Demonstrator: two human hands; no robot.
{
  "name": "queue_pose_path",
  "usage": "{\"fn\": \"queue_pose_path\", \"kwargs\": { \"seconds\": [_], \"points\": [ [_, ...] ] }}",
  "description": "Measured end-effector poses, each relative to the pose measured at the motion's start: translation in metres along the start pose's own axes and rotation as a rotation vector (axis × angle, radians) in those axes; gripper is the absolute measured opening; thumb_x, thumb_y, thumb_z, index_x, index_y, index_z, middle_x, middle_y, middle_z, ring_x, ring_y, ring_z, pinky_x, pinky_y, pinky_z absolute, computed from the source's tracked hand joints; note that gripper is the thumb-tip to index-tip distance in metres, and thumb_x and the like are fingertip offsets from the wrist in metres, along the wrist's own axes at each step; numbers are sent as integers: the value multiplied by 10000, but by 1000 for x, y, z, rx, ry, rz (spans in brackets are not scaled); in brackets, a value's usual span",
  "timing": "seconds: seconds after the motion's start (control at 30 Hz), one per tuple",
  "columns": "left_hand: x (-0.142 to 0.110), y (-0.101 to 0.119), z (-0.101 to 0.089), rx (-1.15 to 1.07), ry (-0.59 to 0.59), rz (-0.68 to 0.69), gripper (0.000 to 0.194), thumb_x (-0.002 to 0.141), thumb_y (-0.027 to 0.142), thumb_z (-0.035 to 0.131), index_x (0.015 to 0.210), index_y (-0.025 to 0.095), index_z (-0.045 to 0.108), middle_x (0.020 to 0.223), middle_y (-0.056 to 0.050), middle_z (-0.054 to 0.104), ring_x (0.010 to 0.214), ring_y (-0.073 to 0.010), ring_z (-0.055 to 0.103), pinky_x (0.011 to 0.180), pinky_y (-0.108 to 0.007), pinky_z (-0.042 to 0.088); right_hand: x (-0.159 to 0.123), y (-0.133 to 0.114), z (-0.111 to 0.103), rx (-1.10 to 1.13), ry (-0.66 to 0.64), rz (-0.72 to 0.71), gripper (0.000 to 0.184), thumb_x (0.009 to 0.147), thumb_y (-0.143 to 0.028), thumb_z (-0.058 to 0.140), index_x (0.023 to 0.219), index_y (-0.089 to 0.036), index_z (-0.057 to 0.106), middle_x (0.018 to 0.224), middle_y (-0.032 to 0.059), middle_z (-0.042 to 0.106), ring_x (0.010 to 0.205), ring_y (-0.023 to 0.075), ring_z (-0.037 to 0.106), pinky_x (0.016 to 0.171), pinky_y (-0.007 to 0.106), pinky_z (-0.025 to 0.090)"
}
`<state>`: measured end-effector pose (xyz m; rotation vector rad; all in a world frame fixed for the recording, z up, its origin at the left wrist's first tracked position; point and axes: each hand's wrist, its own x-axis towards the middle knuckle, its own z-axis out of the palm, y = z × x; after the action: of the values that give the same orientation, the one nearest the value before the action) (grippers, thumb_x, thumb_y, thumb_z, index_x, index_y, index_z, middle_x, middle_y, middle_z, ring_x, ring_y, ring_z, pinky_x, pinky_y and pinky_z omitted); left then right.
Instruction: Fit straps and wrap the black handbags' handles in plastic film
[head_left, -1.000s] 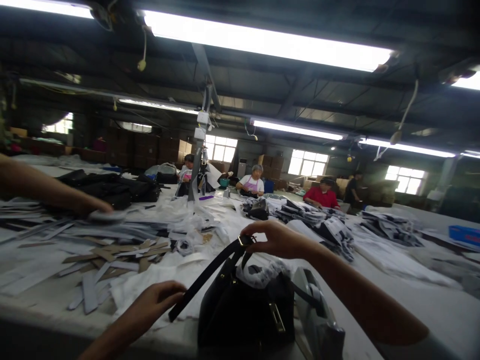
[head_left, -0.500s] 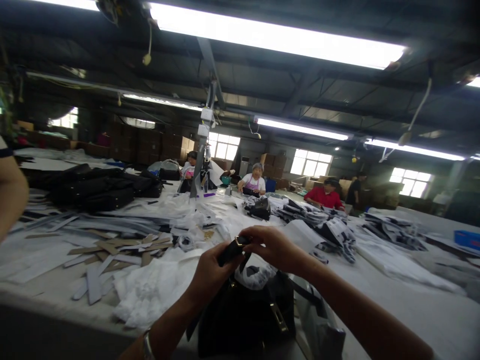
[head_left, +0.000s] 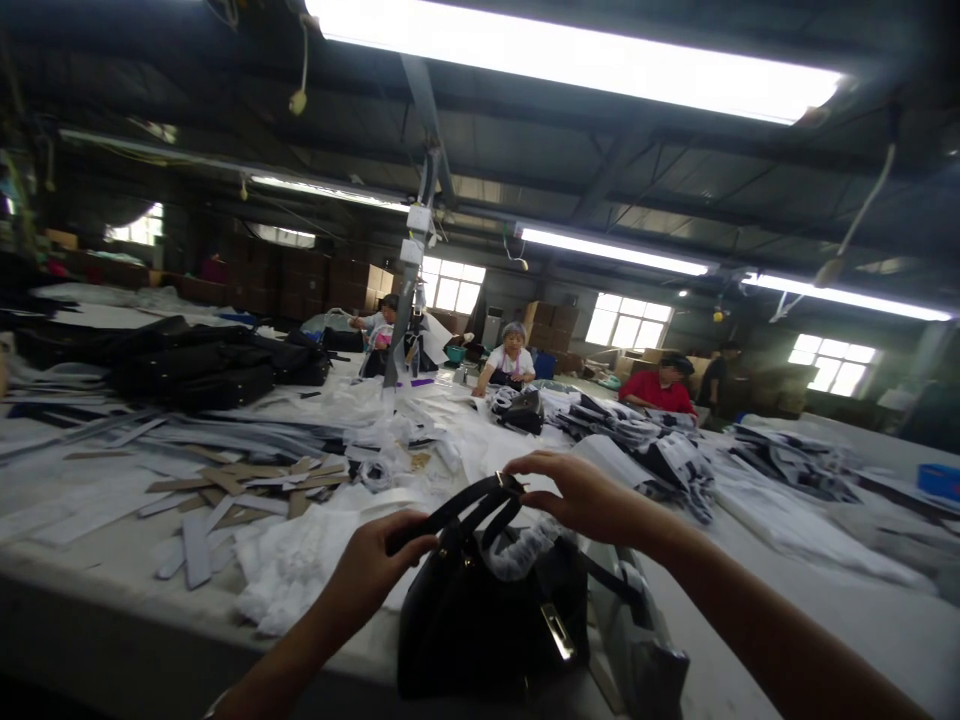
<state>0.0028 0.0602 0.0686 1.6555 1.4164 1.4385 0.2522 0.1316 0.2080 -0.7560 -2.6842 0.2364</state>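
Note:
A black handbag (head_left: 480, 630) stands at the front edge of the table, with a gold clasp (head_left: 556, 632) on its face. Crinkled white wrapping (head_left: 521, 556) covers part of its handle. Above the bag arches a black strap (head_left: 461, 500) with a small gold buckle (head_left: 500, 480). My left hand (head_left: 375, 560) is closed around the strap's lower left part. At the buckle end, my right hand (head_left: 570, 495) pinches the strap between thumb and fingers. Whether the strap is joined to the bag is hard to see.
Left lie brown and grey strips (head_left: 240, 490), crumpled white sheeting (head_left: 281, 570) and piled black bags (head_left: 195, 365). A grey metal device (head_left: 645, 640) stands right of the handbag. Black-and-white pieces (head_left: 637, 440) lie beyond. Several people work across the table, one in red (head_left: 660, 388).
My left hand has moved left and down along the strap, away from my right hand, so more strap shows between them. An arm at the far left has gone from view.

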Motion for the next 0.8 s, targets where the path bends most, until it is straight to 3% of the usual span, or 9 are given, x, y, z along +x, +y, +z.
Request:
{"fn": "queue_pose_path", "kwargs": {
  "seconds": [0.07,0.13,0.23,0.3,0.37,0.5,0.63,0.7,0.8],
  "points": [
    [2,16,-7,60,53,59,268,827,409,680,956,184,748,804,-27,749,697,-190,657,640,-260,507,5,-19,2,-67,31,-63,516,888,-379,667,1372,-265,527,1393,92,570,1266,286,518,1064,441,390],
    [5,40,-12,119,52,178,247,816,393,699,943,189,753,799,-20,748,712,-187,656,657,-251,492,14,-42,4,-110,41,-160,601,873,-417,690,1412,-252,482,1406,104,558,1294,290,487,1105,450,327],
    [6,73,-17,148,-34,315,216,807,372,717,927,199,764,802,-5,752,714,-180,664,659,-235,480,25,-70,-1,-114,-71,-184,391,910,-326,662,1291,-258,608,1132,66,721,1031,236,649,925,339,448],
    [5,81,-23,140,-119,319,209,820,356,704,959,213,767,778,6,750,700,-177,672,650,-229,483,26,-74,-10,-132,-123,-127,224,912,-256,651,1127,-247,711,942,36,752,853,200,676,770,275,462],
    [1,78,-29,150,-147,281,192,846,339,668,957,220,770,735,10,744,669,-169,673,633,-222,486,23,-67,-19,-151,-103,-74,149,906,-220,640,996,-230,758,860,25,747,784,181,662,717,257,443],
    [-3,65,-31,163,-20,209,176,859,334,648,847,206,769,674,10,724,608,-147,649,592,-209,471,13,-55,-20,-141,-18,-3,151,908,-262,619,914,-230,767,802,19,736,715,168,634,650,258,409],
    [0,76,-18,51,-108,244,197,856,370,663,872,203,767,658,13,703,614,-144,632,596,-215,467,12,-68,-11,-59,-72,-24,186,922,-355,605,948,-250,756,764,10,742,680,164,632,614,255,391],
    [2,78,-14,-58,-99,232,215,838,384,685,923,199,755,720,2,721,672,-158,653,634,-225,491,12,-72,-13,-43,-73,-18,172,924,-308,597,879,-245,750,706,-10,727,642,145,622,594,244,382],
    [4,58,-9,-141,44,187,262,824,383,698,1012,201,715,922,-31,748,812,-187,683,716,-255,524,8,-62,-18,-32,18,40,199,923,-308,585,797,-221,712,651,-22,698,592,131,610,568,235,382]
  ]
}}
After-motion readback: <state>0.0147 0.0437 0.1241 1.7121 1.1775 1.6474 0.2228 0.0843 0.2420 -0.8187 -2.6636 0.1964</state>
